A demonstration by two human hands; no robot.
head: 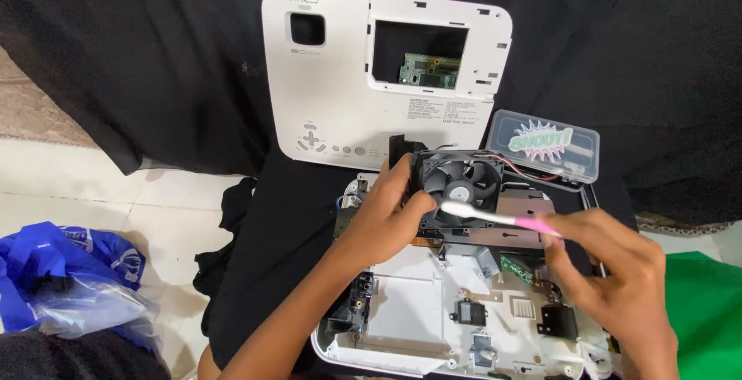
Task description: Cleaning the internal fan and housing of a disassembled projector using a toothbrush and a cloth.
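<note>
hands, toothbrush on fan

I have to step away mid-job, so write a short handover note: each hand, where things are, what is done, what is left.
Left hand: grips the square black cooling fan, tilted up over the open white device base.
Right hand: holds a white and pink toothbrush, bristles against the fan's face.
Nearby: the removed white plastic top cover lies behind on the black cloth; a clear plastic lidded box sits to the right.
Done: cover off, fan lifted, its red and black wires attached.
Left: probably more brushing, then reassembly.
</note>
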